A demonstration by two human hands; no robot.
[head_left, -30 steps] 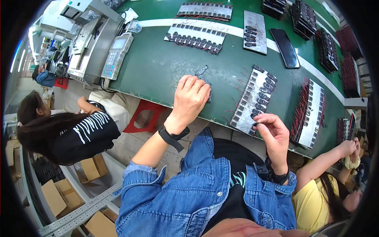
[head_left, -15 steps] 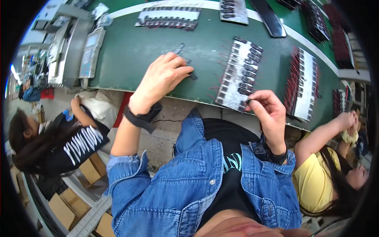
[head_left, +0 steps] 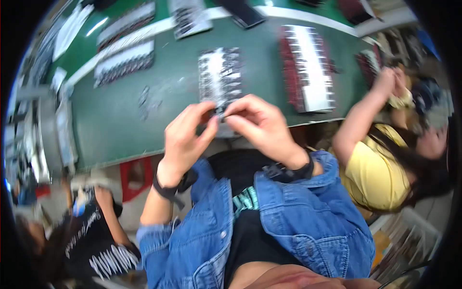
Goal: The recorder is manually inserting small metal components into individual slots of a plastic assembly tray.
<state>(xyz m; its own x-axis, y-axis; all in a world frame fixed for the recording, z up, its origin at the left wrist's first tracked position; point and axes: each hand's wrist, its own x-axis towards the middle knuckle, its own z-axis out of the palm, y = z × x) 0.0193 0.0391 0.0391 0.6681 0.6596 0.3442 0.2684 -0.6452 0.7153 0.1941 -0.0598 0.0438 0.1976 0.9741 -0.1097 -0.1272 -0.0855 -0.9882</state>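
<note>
My left hand (head_left: 185,139) and my right hand (head_left: 262,127) meet over the near end of a pale strip-shaped board (head_left: 218,72) on the green table. Rows of small black parts line both long sides of this board. Thumb and forefinger of each hand are pinched together at a small black part (head_left: 221,116); blur and the fingers hide its exact shape. To the left of my hands, a few loose small black parts (head_left: 144,98) lie scattered on the tabletop.
A similar board with red wires (head_left: 310,67) lies to the right. More boards (head_left: 125,60) sit at the far left, and a dark phone-like slab (head_left: 243,12) at the back. A person in yellow (head_left: 380,168) works on the right; another in black (head_left: 91,236) sits left.
My left hand has come from the loose parts across to the board and now meets my right hand at its near end. The whole view has swung to the right.
</note>
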